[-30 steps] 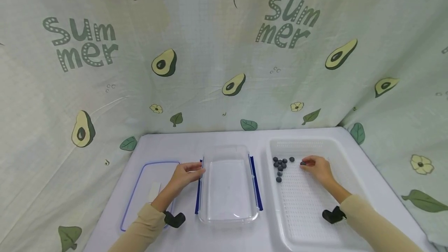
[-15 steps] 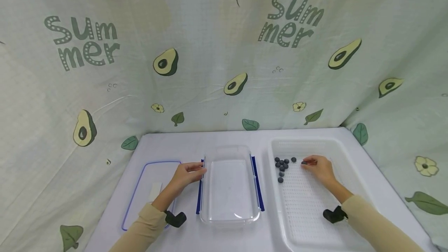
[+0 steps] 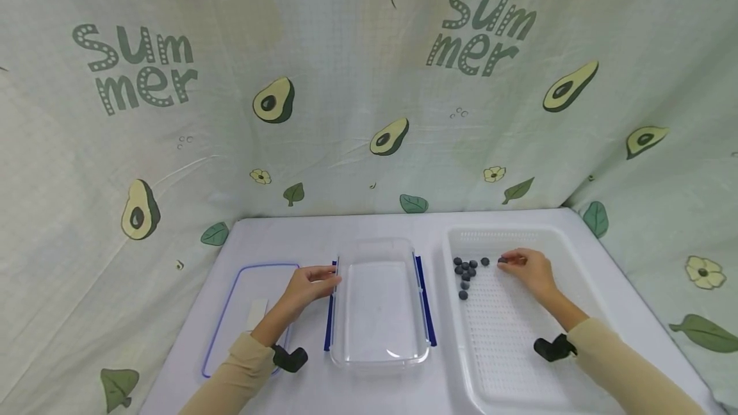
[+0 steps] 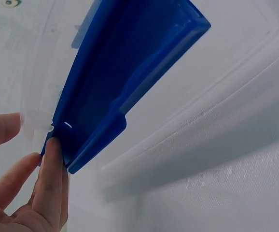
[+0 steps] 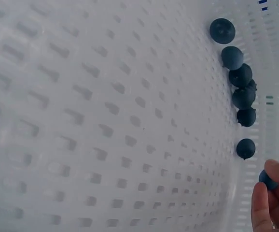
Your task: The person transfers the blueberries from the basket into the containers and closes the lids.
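In the head view my right hand (image 3: 527, 268) pinches a single blueberry (image 5: 267, 180) between thumb and fingertips, inside the white perforated basket (image 3: 466, 364). Another blueberry (image 5: 245, 148) lies just beside those fingertips. Several more blueberries (image 3: 466, 276) cluster along the basket's left side. At the middle, a clear plastic food container (image 3: 380, 312) stands lidless with blue side clips. My left hand (image 3: 311, 287) holds its left edge, thumb and fingers on either side of the wall. Close up, the fingertips touch the end of the hanging blue clip (image 4: 115, 72).
A clear lid with a blue seal (image 3: 221, 319) lies on the white table (image 3: 314, 232) at the left, partly under the left forearm. The right blue clip (image 3: 426, 306) hangs outward, between container and basket. A printed curtain (image 3: 328, 101) closes off the back and sides.
My right hand has shifted slightly away from me with the pinched blueberry, closer to the lone blueberry. The left hand stays at the container's edge. The head view has tilted a little.
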Demonstrator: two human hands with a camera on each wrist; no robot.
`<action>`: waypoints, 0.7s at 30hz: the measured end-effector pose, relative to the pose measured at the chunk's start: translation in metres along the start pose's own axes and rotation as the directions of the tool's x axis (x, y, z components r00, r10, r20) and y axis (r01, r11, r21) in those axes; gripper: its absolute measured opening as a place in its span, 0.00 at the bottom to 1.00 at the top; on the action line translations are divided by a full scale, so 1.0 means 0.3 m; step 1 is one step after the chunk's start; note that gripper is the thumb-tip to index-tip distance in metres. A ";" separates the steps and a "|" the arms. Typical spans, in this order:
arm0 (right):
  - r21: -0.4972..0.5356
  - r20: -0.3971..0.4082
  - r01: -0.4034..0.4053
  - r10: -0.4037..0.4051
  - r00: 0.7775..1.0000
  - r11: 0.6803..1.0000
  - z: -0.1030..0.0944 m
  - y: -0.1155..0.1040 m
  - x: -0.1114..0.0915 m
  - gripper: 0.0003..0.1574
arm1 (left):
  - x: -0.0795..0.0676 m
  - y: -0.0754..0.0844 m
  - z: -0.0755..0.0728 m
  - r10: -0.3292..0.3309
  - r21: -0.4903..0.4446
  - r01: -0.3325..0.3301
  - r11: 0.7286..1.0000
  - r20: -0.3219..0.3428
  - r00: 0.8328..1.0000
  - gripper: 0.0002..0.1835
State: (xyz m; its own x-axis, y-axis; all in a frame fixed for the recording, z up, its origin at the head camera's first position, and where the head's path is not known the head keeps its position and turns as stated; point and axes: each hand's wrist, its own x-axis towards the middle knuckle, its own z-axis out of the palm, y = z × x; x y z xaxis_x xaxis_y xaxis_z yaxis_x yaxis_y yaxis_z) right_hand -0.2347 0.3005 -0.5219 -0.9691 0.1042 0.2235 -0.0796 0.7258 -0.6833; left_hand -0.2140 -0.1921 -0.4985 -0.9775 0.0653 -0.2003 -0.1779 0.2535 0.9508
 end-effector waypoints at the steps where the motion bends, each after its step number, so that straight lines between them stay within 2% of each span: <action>1: 0.004 -0.002 0.000 0.000 1.000 1.000 -0.003 -0.004 0.000 0.15 | 0.000 0.000 0.000 -0.002 0.000 0.002 1.000 0.001 1.000 0.25; 12: 0.065 -0.006 0.022 -0.022 1.000 0.998 -0.027 -0.044 0.009 0.16 | -0.002 0.002 0.000 -0.001 -0.004 0.001 1.000 0.011 1.000 0.27; 21: 0.101 0.013 0.047 -0.049 0.999 0.994 -0.046 -0.115 0.009 0.17 | 0.002 -0.003 -0.001 0.000 -0.008 0.000 1.000 0.006 1.000 0.26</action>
State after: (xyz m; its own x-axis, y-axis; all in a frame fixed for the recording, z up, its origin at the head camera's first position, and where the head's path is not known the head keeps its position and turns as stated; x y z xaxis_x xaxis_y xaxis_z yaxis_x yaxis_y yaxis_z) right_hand -0.2313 0.2850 -0.4882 -0.9670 0.0597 0.2476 -0.1485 0.6578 -0.7384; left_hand -0.2144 -0.1927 -0.4993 -0.9768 0.0711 -0.2021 -0.1792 0.2463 0.9525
